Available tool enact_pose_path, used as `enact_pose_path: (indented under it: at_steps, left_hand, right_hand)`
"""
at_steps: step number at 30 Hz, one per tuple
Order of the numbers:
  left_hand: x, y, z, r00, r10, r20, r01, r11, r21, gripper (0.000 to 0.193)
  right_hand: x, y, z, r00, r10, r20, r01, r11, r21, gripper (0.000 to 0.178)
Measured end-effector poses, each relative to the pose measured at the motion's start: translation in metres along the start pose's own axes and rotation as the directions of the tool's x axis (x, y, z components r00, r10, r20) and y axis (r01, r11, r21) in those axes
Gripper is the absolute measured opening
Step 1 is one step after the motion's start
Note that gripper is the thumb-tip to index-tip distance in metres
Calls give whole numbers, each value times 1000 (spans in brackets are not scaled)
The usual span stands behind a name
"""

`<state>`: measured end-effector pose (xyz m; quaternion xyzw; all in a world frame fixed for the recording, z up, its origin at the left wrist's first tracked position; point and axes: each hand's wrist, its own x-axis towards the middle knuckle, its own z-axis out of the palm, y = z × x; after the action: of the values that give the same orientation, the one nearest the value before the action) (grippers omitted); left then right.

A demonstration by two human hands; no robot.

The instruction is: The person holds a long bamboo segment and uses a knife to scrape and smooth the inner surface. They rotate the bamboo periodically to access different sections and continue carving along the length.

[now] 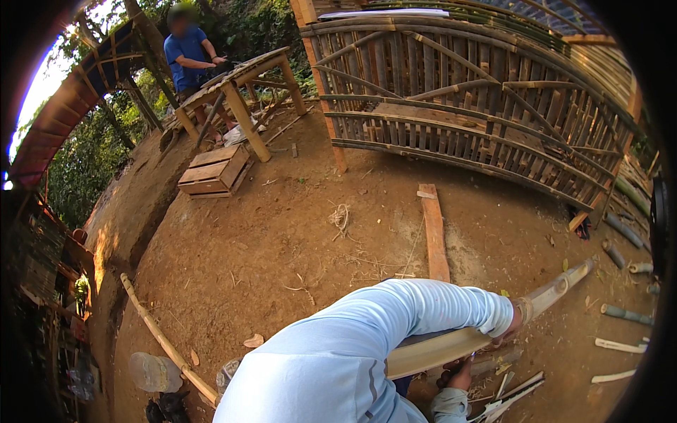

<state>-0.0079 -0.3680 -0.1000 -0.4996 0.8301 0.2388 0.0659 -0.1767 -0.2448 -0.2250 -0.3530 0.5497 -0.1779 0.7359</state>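
A pale split bamboo pole (441,354) slants from beside my body up to the right, its far end on bare earth. My left arm, in a light blue sleeve, reaches across it. My left hand (517,323) is wrapped round the pole, its fingers partly hidden by the cuff and the bamboo. Below the pole, close to its lower edge, my right hand (458,375) is closed with its fingers bent. Whatever lies in those fingers is too small and shaded to make out. Thin bamboo strips (511,400) lie on the ground beside my right hand.
A wooden plank (434,236) lies ahead, before a bamboo bench (479,106). Cut bamboo pieces (626,314) are scattered at right. To the left are a long pole (166,338) and a clear plastic container (154,372). Beyond a wooden crate (215,171), another person stands at a bamboo table (243,74).
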Motion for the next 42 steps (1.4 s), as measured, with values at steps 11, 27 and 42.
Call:
enact_pose_path:
  at_steps: [11, 27, 42]
  left_hand:
    - [8, -7, 13, 998, -22, -55, 21, 1000, -9, 32]
    - [-4, -14, 10, 995, -26, -94, 23, 999, -27, 33]
    - [-26, -12, 2, 999, 38, -2, -38, 999, 17, 34]
  right_hand:
    - [0, 2, 1, 999, -4, 32, 4, 1000, 2, 59]
    - [-6, 0, 4, 1000, 13, 25, -12, 999, -41, 50]
    - [-4, 0, 3, 969, -247, 12, 246, 960, -130, 41]
